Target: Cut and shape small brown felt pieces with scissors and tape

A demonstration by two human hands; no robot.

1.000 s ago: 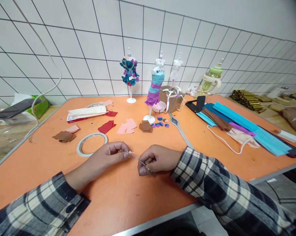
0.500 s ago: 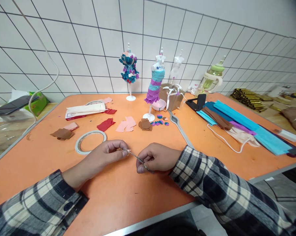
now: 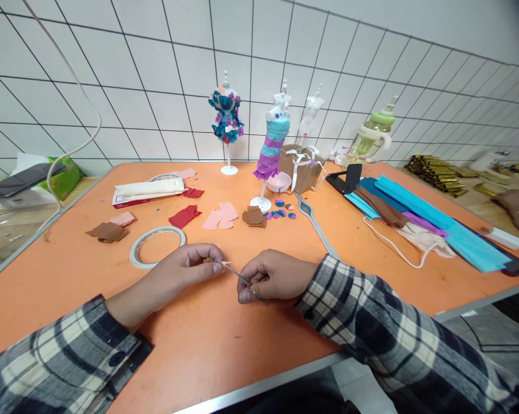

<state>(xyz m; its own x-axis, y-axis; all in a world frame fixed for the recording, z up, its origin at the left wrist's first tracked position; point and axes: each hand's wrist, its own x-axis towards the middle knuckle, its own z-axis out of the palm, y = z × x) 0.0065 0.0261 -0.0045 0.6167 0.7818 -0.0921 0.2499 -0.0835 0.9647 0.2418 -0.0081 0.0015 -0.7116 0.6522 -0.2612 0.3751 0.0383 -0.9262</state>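
My left hand [image 3: 189, 269] is closed, thumb against forefinger, on a small scrap of pink and brown crepe paper [image 3: 226, 263]; most of it is hidden by the fingers. From the other side, my right hand [image 3: 273, 277] grips small metal scissors [image 3: 243, 280]. Their slim tips point left and touch the scrap at my left fingertips. Both hands are just above the orange table [image 3: 207, 345]. A roll of tape [image 3: 135, 253] lies beyond my left wrist. Cut pieces in pink [image 3: 221, 216], brown [image 3: 254, 217] and red [image 3: 184, 216] lie past the hands.
Small dress forms stand at the back, one in teal ruffles [image 3: 227, 118], one in blue and purple [image 3: 272, 146]. Several tiny purple-blue rosettes [image 3: 279, 214] lie nearby. At right are folded crepe strips [image 3: 431, 210], a black stand [image 3: 349, 178] and a green-capped bottle [image 3: 371, 138].
Both hands keep nearly the same place and hold. The scissors' tips still touch the scrap. The view has shifted very slightly.
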